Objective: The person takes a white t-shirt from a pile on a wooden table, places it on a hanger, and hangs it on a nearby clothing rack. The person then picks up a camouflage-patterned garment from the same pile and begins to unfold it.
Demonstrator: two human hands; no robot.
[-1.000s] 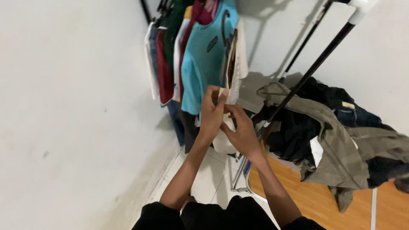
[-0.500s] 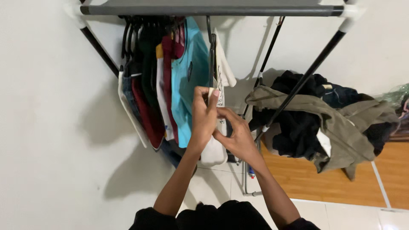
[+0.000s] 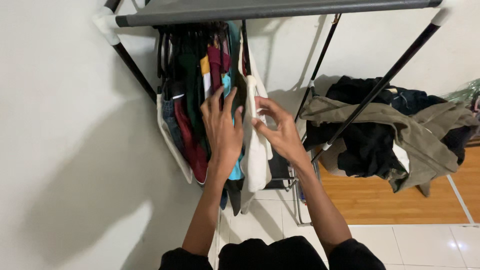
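Several garments hang on a black clothes rack (image 3: 250,10) against the white wall. My left hand (image 3: 222,130) lies flat with spread fingers against the teal shirt (image 3: 235,172) and the dark red and green clothes (image 3: 192,145) to its left. My right hand (image 3: 277,127) has its fingers curled on the cream white garment (image 3: 257,155) that hangs at the right end of the row, near its hanger. Whether the fingers pinch the cloth or only touch it is hard to tell.
A heap of clothes, an olive jacket (image 3: 405,125) over black ones (image 3: 365,145), lies to the right behind the rack's slanted black pole (image 3: 380,85). Below are white floor tiles (image 3: 400,245) and a wooden floor (image 3: 390,200). The white wall (image 3: 65,125) is close on the left.
The view has tilted up, so the rack's top bar is in sight. My hands have parted: the left now presses the coloured clothes aside and the right is on the white garment.
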